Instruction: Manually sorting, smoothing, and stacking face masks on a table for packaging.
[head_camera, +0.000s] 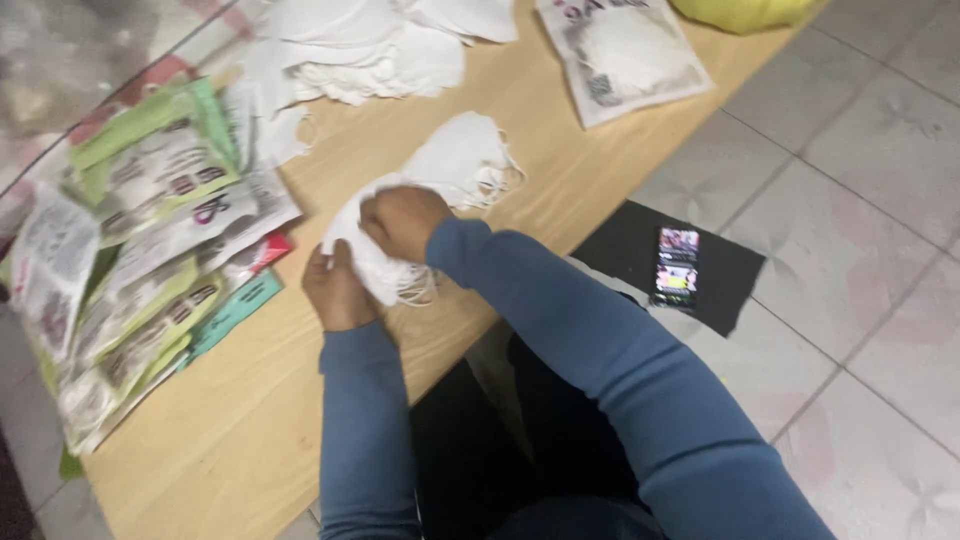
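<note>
— Both hands are closed on the same bundle: the left hand (338, 290) cups the stack of white face masks (372, 252) from below and behind, and the right hand (403, 222) is clenched over its top. They sit close together, almost touching.

— Where is that stack?

— Just above the wooden table (250, 420), near its front edge. A second small pile of masks (462, 160) lies just beyond the right hand, and a bigger loose heap (350, 50) is farther back.

— How would you expect the bundle to handle?

— Light and soft, I'd say. Thin fabric that squashes under the fingers and can slide layer over layer, so the stack may fan out if held loosely. The ear loops (415, 288) dangle at the lower edge and look likely to snag.

— So where to grip?

— Across the folded body, pinching all layers at once, as both hands do now, not by the loops.

— Anything else nearby?

— Flat green and white packets (150, 260) fanned out left of the hands, one printed pouch (620, 55) at the far side, and a phone (677, 262) on a black cloth (625, 245) on the tiled floor.
</note>
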